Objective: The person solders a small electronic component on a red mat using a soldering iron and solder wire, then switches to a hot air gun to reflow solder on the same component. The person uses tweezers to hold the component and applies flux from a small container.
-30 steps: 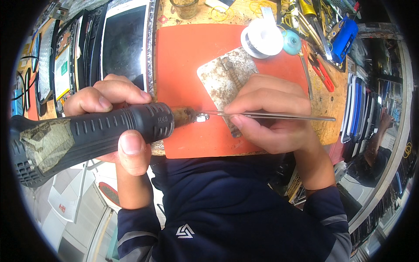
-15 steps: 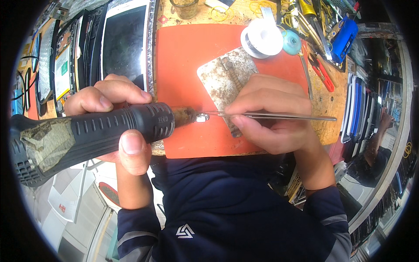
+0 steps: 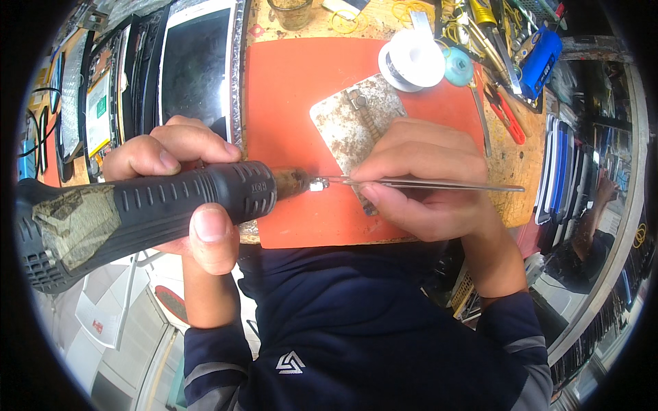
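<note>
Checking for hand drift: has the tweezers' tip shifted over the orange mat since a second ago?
No. The tweezers keep the same place against the orange mat.

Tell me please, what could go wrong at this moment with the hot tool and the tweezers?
1. The soldering iron in the left hand meets the tweezers tip at a small shiny part. The right hand fingers lie close, so a slip might burn them.
2. The tweezers pinch only the part's edge; it could spring away onto the orange mat.
3. The work is held above the person's dark blue sleeve and lap; dropped hot solder may land there.
</note>
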Action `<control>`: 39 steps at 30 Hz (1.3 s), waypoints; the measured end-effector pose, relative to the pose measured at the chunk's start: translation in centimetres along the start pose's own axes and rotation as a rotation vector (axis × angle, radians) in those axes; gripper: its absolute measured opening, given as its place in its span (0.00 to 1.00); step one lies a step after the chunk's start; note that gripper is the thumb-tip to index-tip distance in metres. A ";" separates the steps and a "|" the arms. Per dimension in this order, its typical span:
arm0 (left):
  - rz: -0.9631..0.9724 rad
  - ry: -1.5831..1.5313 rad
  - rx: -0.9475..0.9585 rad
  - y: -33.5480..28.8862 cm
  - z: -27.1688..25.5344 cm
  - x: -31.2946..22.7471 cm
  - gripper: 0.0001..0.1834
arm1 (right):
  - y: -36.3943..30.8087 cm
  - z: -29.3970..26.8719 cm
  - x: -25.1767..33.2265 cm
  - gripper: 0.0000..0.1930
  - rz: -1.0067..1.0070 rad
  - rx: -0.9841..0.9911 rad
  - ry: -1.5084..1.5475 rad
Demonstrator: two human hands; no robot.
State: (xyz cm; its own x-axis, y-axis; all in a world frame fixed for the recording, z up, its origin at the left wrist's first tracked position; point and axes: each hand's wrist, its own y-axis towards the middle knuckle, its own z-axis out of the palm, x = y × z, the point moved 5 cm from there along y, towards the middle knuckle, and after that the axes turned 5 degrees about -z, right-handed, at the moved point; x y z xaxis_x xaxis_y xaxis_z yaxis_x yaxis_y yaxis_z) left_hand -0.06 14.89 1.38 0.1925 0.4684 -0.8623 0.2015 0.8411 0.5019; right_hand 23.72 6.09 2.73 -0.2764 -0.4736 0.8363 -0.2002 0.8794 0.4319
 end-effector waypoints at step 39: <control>0.013 0.003 -0.003 0.0 0.3 -0.1 0.34 | 0.0 -0.2 -0.1 0.09 -0.002 -0.014 0.001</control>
State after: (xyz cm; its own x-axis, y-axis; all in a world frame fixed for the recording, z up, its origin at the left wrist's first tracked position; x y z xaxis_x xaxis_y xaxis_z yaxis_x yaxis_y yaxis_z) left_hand 0.26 14.80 1.48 0.1921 0.4801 -0.8559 0.1958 0.8359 0.5128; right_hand 23.95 6.13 2.74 -0.2756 -0.4751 0.8357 -0.1879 0.8792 0.4379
